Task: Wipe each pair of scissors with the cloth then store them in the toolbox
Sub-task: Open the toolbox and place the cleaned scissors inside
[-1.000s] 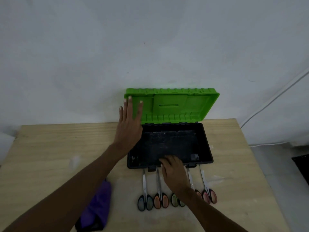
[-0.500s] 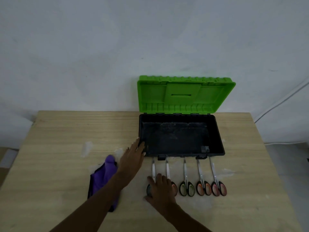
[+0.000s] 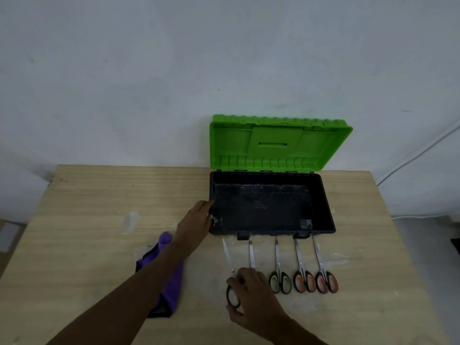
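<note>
A black toolbox (image 3: 328,210) with its green lid (image 3: 278,143) raised stands at the table's back; nothing lies inside. Several pairs of scissors lie in a row in front of it, blades toward the box. My right hand (image 3: 251,295) covers the handles of the two leftmost pairs, fingers curled over the black-handled scissors (image 3: 227,255). The green-handled (image 3: 280,282), orange-handled (image 3: 303,282) and pink-handled (image 3: 326,282) pairs lie untouched to its right. My left hand (image 3: 196,222) rests against the toolbox's left front corner. A purple cloth (image 3: 169,277) lies under my left forearm.
The wooden table (image 3: 87,220) has pale smears around the scissors and left of the cloth. A white wall rises behind the toolbox. A white cable (image 3: 423,150) runs down the wall at the right.
My left hand came down from the green lid to the toolbox's left front corner. My right hand drew back from the box's front edge onto the leftmost scissor handles.
</note>
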Motion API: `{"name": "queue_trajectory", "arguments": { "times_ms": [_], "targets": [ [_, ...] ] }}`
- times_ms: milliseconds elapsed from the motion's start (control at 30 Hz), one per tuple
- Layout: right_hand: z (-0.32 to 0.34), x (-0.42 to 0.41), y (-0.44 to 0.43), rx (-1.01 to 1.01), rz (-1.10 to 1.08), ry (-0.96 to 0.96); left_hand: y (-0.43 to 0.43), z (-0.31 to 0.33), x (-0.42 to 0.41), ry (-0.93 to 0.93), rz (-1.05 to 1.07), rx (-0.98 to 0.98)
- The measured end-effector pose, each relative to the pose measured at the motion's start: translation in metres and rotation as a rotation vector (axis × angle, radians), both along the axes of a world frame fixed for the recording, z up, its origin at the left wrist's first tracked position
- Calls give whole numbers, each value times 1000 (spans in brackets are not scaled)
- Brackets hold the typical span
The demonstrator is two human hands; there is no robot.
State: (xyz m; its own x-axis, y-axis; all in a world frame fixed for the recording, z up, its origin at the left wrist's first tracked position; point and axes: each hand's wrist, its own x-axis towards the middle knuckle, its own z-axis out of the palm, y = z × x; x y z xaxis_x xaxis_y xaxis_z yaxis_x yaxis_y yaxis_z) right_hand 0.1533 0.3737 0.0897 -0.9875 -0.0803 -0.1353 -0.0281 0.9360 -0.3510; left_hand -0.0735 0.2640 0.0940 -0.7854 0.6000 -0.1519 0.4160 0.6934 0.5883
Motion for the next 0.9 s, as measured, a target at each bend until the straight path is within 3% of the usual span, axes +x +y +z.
{"name": "queue_trajectory", "arguments": {
  "times_ms": [133, 233, 600, 900],
  "targets": [
    [18, -36, 21, 21, -50, 171, 7, 3, -11, -49, 29, 11],
    [25, -83, 39, 0, -117, 192, 6, 2, -18, -51, 13, -4],
    [-1, -185, 59, -112, -252, -208, 13, -1, -30, -66, -22, -75],
    [-29, -204, 45, -88, -256, -332, 13, -5, -33, -92, -26, -68]
  ]
}}
